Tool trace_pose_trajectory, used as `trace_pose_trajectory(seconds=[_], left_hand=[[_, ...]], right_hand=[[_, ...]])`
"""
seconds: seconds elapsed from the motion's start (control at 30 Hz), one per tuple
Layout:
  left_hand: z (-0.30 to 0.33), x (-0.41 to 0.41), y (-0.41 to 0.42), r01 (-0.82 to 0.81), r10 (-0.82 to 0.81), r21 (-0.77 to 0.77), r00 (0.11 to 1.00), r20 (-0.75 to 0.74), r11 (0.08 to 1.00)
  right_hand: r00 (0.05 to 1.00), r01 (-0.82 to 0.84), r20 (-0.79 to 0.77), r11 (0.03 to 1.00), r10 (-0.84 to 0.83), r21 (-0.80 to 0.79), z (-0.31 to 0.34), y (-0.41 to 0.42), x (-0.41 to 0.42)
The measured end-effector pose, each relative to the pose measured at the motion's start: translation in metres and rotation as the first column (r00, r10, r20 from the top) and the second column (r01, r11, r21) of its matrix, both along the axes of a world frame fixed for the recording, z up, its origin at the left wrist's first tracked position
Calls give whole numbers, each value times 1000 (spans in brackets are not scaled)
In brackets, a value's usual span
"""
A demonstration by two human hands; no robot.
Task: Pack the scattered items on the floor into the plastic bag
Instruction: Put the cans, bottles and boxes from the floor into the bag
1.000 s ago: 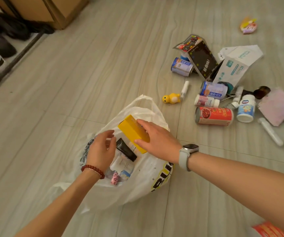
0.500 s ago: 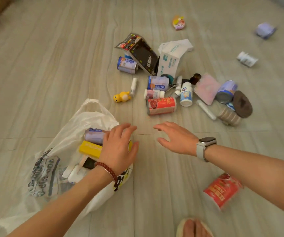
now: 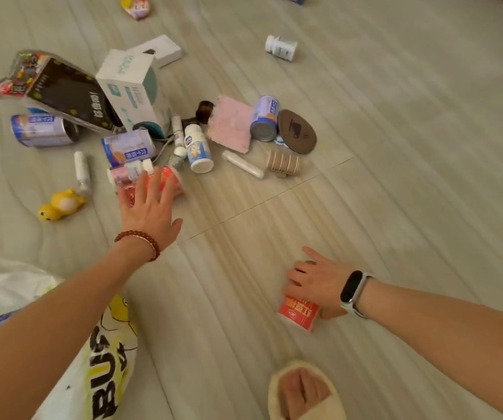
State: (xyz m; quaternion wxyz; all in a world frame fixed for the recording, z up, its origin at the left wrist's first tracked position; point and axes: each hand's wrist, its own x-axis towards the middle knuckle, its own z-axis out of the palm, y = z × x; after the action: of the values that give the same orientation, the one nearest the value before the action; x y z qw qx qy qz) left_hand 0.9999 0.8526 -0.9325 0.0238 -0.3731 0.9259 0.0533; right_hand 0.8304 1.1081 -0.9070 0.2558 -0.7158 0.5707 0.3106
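The white plastic bag (image 3: 114, 374) with black and yellow print lies at the lower left, partly under my left forearm. My left hand (image 3: 150, 207) reaches forward with straight fingers laid over a red can (image 3: 171, 181) lying at the near edge of the pile. My right hand (image 3: 317, 281) is lower right, its fingers and thumb curled round a red paper cup (image 3: 297, 313) lying on the floor. The scattered pile holds blue-white cans (image 3: 127, 147), a white pill bottle (image 3: 198, 150), a tissue box (image 3: 132, 89), a black box (image 3: 68, 92) and a pink cloth (image 3: 232, 124).
A yellow duck toy (image 3: 60, 204) and a small spray bottle (image 3: 81, 169) lie left of the pile. A brown oval case (image 3: 297, 131), a beige hair clip (image 3: 283, 163) and a white tube (image 3: 242, 163) lie to its right. Another white bottle (image 3: 280, 47) lies farther back. My slippered foot (image 3: 301, 392) is at the bottom.
The yellow box went into the bag and both hands left it. My left hand reached forward onto the red can; my right hand dropped back onto the red cup.
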Motion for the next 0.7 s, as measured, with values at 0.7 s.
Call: trace_pose_trajectory(seconds=[0.7], left_hand=[[79,65,1,-295,542,561,766,-345,774]], right_hand=[[365,881,558,470,-746,53,16,-127,66]])
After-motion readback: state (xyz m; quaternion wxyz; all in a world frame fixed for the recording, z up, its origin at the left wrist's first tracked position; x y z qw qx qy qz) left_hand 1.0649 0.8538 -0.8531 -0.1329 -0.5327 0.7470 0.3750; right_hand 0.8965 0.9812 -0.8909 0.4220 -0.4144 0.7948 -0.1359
